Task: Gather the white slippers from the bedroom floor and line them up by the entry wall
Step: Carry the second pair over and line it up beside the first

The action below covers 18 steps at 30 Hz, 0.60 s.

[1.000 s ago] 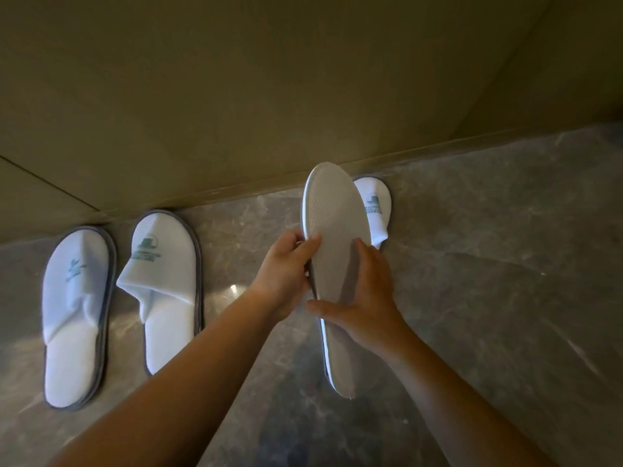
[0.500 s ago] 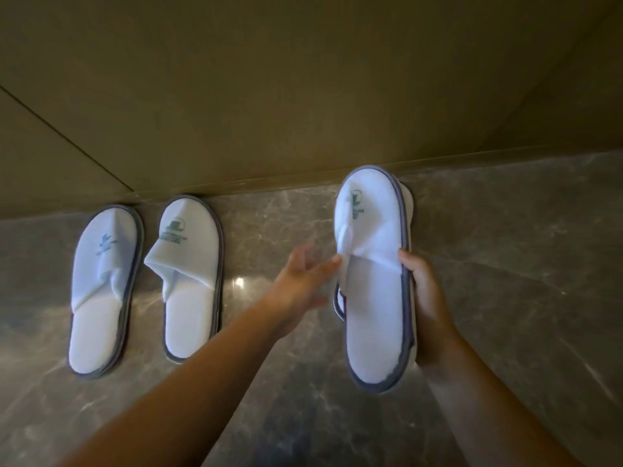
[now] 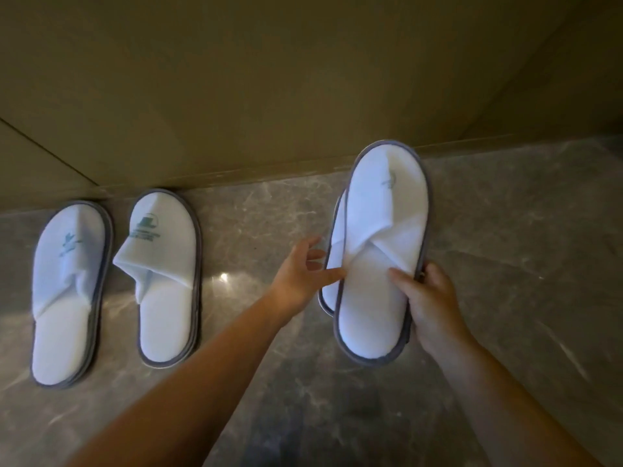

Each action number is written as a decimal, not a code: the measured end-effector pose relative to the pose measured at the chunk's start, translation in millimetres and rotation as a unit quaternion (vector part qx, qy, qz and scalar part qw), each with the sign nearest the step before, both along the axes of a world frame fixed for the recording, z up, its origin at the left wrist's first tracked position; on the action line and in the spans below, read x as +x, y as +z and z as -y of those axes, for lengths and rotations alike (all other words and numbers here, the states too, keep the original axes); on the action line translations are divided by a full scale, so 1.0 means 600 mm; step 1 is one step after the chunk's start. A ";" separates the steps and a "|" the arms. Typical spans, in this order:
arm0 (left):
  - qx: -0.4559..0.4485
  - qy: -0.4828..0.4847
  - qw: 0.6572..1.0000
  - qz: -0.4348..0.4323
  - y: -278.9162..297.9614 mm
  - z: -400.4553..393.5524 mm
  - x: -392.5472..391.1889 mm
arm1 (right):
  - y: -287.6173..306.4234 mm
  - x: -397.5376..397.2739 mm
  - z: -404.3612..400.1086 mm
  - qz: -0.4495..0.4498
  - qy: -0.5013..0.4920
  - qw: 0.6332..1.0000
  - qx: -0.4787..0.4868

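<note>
Two white slippers with grey edging lie on the marble floor, toes at the wall: the far-left slipper (image 3: 67, 291) and the second slipper (image 3: 167, 278) beside it. My right hand (image 3: 429, 298) grips a third white slipper (image 3: 381, 251) by its right edge, top side up, held above the floor. Under it shows the edge of a fourth slipper (image 3: 332, 264), mostly hidden; whether it is also held or lies on the floor I cannot tell. My left hand (image 3: 303, 274) is open, fingertips touching the left side of these slippers.
A beige wall (image 3: 269, 79) with a low skirting strip runs along the top of the floor. Grey marble floor (image 3: 505, 264) stretches to the right of the held slipper, and between it and the second slipper.
The held slipper was turned from sole-up to top-up and shifted right. My left hand let go of it and now only touches its side with spread fingers.
</note>
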<state>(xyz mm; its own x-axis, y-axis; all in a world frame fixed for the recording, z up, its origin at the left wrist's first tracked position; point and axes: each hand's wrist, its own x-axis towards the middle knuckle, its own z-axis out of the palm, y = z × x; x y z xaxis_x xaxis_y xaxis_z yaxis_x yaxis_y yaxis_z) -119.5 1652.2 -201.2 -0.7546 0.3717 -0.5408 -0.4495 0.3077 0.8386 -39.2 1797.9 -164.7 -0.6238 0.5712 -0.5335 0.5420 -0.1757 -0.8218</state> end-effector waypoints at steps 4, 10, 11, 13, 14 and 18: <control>-0.151 -0.013 0.988 -0.034 -0.066 -0.015 -0.003 | -0.017 0.042 -0.056 0.024 -0.043 0.998 0.050; -0.333 -0.069 0.934 -0.108 -0.101 -0.066 0.011 | -0.057 0.093 -0.083 0.045 -0.038 0.997 0.056; -0.357 -0.079 0.924 -0.113 -0.100 -0.076 0.013 | -0.062 0.094 -0.084 0.048 -0.039 0.997 0.054; -0.395 -0.102 0.905 -0.122 -0.098 -0.096 0.018 | -0.068 0.095 -0.086 0.053 -0.043 0.996 0.057; -0.407 -0.111 0.897 -0.128 -0.098 -0.104 0.021 | -0.070 0.096 -0.088 0.054 -0.045 0.996 0.057; -0.424 -0.117 0.889 -0.126 -0.103 -0.113 0.022 | -0.080 0.104 -0.097 0.062 -0.045 0.995 0.062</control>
<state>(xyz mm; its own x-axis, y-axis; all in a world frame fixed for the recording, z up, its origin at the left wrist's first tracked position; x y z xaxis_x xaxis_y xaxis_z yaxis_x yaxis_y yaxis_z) -106.2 1719.9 -263.3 -0.8472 0.0739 -0.5262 -0.1203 0.9379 0.3254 23.1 1855.9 -212.5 -0.5017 0.6880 -0.5243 0.6272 -0.1282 -0.7683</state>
